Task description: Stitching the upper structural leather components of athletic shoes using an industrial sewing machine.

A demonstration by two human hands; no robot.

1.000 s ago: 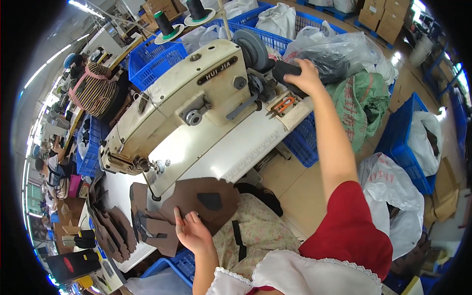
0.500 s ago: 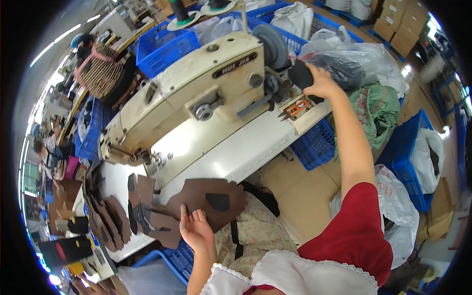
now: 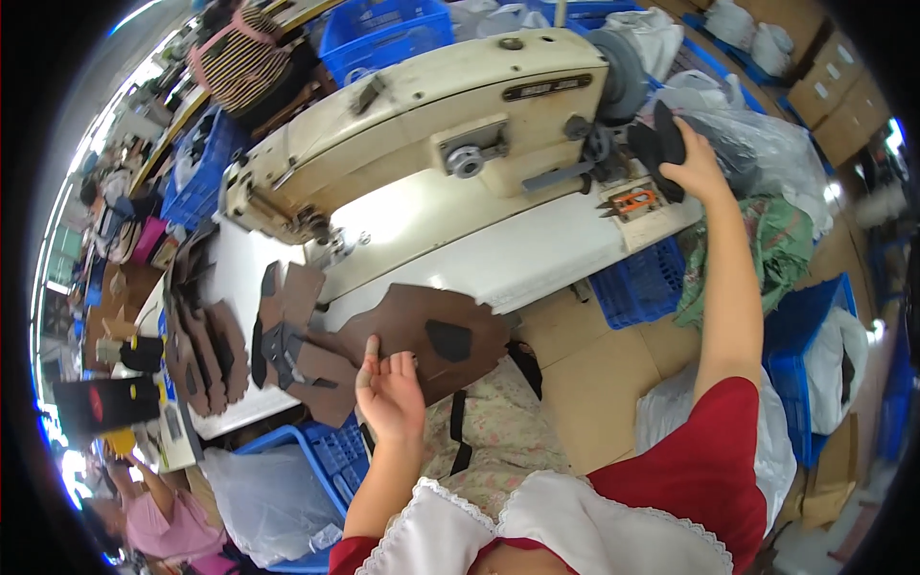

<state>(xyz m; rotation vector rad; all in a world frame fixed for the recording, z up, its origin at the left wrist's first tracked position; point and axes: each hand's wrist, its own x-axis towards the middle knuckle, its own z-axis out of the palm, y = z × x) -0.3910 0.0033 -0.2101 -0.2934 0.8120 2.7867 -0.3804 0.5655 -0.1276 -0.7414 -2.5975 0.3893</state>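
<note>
My right hand (image 3: pixel 698 171) reaches to the far right end of the sewing machine table and grips dark shoe-shaped pieces (image 3: pixel 668 136), which fan apart above the table corner. Below them lie orange-handled thread snips (image 3: pixel 631 202). My left hand (image 3: pixel 391 395) is palm up with its fingers apart, at the front edge of a large brown piece (image 3: pixel 407 331) that bears a black patch (image 3: pixel 448 340). Whether it touches the piece I cannot tell. Left of it are joined brown strips (image 3: pixel 292 331) with black parts. A cream sewing machine (image 3: pixel 412 125) stands behind.
More brown pieces (image 3: pixel 206 355) are stacked at the table's left end. Blue crates stand around: one (image 3: pixel 383 34) behind the machine, one (image 3: pixel 307 470) below the left front edge. Plastic bags (image 3: pixel 767 144) and a green sack (image 3: pixel 752 249) lie on the right. Other people sit further off.
The dark pieces in my right hand have turned and now show as separate layers. My left hand keeps its place by the brown piece. The whole view has shifted.
</note>
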